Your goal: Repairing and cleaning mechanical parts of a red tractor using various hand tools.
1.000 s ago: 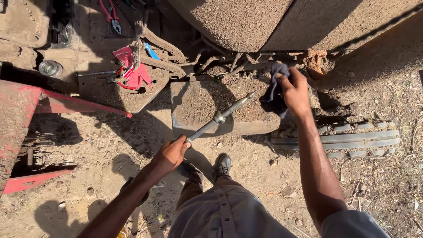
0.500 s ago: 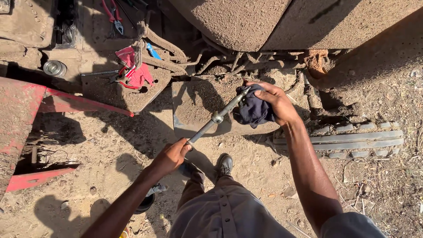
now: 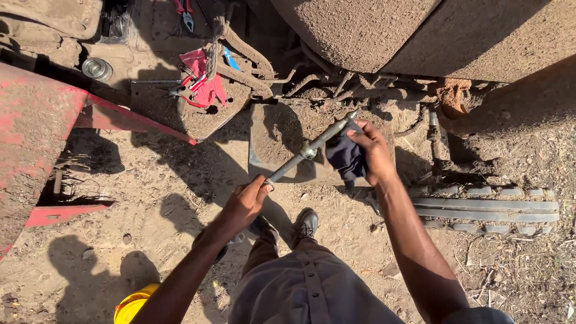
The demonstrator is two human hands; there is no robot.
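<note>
My left hand [image 3: 246,203] grips the lower end of a long grey metal rod [image 3: 309,149] that slants up to the right. My right hand [image 3: 373,151] holds a dark blue rag [image 3: 346,159] against the rod's upper part, near its tip. The rod hangs above a dirt-caked flat metal plate [image 3: 282,135] on the ground. My shoes [image 3: 307,223] stand just below it on the dry soil.
Dirt-covered machinery [image 3: 384,36] fills the top. A red rag [image 3: 201,78] and red-handled pliers [image 3: 183,12] lie on a muddy part at upper left. A red metal frame [image 3: 42,120] is at left, a ribbed metal bar [image 3: 486,207] at right, a yellow container [image 3: 135,306] at bottom.
My right hand brought the dark rag from the machinery down and left onto the rod's upper end. My left hand kept its hold on the lower end.
</note>
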